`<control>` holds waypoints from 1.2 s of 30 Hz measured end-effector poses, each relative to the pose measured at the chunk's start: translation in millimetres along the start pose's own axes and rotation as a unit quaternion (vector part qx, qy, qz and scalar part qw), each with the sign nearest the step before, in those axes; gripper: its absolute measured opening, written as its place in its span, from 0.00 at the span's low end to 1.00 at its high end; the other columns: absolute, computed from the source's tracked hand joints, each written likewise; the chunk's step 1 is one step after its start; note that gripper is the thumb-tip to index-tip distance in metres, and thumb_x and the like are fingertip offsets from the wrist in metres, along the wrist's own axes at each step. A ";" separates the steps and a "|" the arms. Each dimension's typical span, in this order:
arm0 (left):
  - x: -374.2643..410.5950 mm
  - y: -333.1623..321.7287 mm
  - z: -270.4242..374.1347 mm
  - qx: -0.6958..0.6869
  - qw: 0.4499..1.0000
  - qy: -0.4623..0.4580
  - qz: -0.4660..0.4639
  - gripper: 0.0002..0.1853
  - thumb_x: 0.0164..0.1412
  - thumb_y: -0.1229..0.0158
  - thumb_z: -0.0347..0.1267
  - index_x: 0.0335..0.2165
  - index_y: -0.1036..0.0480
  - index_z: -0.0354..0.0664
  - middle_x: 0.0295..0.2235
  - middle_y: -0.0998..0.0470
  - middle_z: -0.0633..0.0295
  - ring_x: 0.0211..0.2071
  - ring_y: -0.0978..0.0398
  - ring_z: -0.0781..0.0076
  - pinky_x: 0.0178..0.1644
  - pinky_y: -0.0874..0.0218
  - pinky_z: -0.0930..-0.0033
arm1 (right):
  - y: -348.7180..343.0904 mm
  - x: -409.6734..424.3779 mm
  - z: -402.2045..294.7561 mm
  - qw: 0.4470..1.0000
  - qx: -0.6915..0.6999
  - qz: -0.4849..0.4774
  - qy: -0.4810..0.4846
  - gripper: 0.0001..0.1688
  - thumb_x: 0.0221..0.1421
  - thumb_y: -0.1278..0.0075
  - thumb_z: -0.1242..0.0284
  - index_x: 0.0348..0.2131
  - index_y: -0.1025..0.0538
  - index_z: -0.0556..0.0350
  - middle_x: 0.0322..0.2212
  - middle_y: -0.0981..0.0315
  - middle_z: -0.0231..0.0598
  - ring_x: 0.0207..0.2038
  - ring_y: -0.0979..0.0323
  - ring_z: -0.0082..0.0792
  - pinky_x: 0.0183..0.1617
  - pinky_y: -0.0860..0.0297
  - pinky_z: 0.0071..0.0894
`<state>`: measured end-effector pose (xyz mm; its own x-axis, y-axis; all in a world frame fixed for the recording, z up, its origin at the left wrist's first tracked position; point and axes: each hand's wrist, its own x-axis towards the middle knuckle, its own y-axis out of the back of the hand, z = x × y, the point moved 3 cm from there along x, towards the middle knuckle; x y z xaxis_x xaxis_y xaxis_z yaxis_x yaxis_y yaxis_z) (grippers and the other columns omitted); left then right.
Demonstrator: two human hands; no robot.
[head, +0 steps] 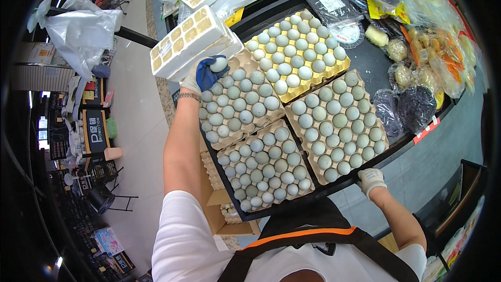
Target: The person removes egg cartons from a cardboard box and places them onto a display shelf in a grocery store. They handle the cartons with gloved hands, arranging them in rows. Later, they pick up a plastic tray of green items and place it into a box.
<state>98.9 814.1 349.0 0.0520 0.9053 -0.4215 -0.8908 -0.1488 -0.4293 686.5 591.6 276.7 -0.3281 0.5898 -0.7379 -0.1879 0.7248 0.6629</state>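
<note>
My left hand (204,75), in a white glove with blue coated fingers, grips a pale egg (219,65). It hovers over the far-left corner of a brown pulp egg tray (238,61), where some cups are bare. Pale bluish-green eggs fill most of that tray. Beside it lies a yellow egg tray (318,81) full of similar eggs. Nearer to me are a right-hand brown tray (313,166) and a left-hand brown tray (309,174), both loaded with eggs. My right hand (371,182), also gloved, is curled at the front rim of the black display stand (332,188).
White foam packs (188,43) are stacked left of my left hand. Wrapped produce (434,55) and dark film-wrapped packs (417,107) lie at the right. An open cardboard box (219,199) holding another tray stands below the stand's left edge. Plastic bags (80,31) hang at the far left.
</note>
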 end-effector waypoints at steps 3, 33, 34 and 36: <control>12.8 -1.7 4.4 0.298 0.953 -0.034 0.039 0.21 0.57 0.50 0.29 0.50 0.31 0.35 0.43 0.25 0.52 0.44 0.25 0.57 0.48 0.30 0.57 | -0.3 2.1 0.2 1.000 -0.002 -0.004 0.000 0.13 0.48 0.44 0.62 0.32 0.20 0.49 0.32 0.22 0.45 0.38 0.24 0.48 0.43 0.29 0.45; -331.7 298.9 -338.6 0.534 0.666 0.070 0.516 0.16 0.45 0.35 0.44 0.33 0.22 0.49 0.39 0.21 0.57 0.43 0.25 0.55 0.46 0.35 0.60 | -1.9 7.9 -11.0 0.996 -0.082 0.001 -0.037 0.08 0.44 0.43 0.73 0.28 0.24 0.56 0.25 0.26 0.51 0.34 0.28 0.55 0.39 0.34 0.54; -313.8 304.9 -347.6 0.540 0.660 0.112 0.510 0.18 0.46 0.35 0.46 0.35 0.22 0.50 0.42 0.23 0.57 0.47 0.28 0.55 0.50 0.38 0.59 | -1.2 6.8 -11.7 0.996 -0.079 0.002 -0.045 0.08 0.44 0.42 0.73 0.28 0.24 0.56 0.25 0.26 0.51 0.33 0.28 0.56 0.38 0.34 0.54; -272.6 320.4 -362.4 0.552 0.646 0.196 0.489 0.23 0.47 0.36 0.49 0.41 0.23 0.53 0.49 0.27 0.59 0.54 0.34 0.54 0.57 0.44 0.56 | -11.9 5.9 3.9 0.992 -0.108 0.000 -0.060 0.09 0.43 0.42 0.72 0.27 0.24 0.56 0.25 0.26 0.52 0.33 0.29 0.58 0.37 0.34 0.54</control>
<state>-37.1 375.5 36.9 -0.8622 0.3904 -0.3227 -0.3516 -0.0026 0.9361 690.4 587.8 263.9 -0.2181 0.6377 -0.7388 -0.3852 0.6393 0.6655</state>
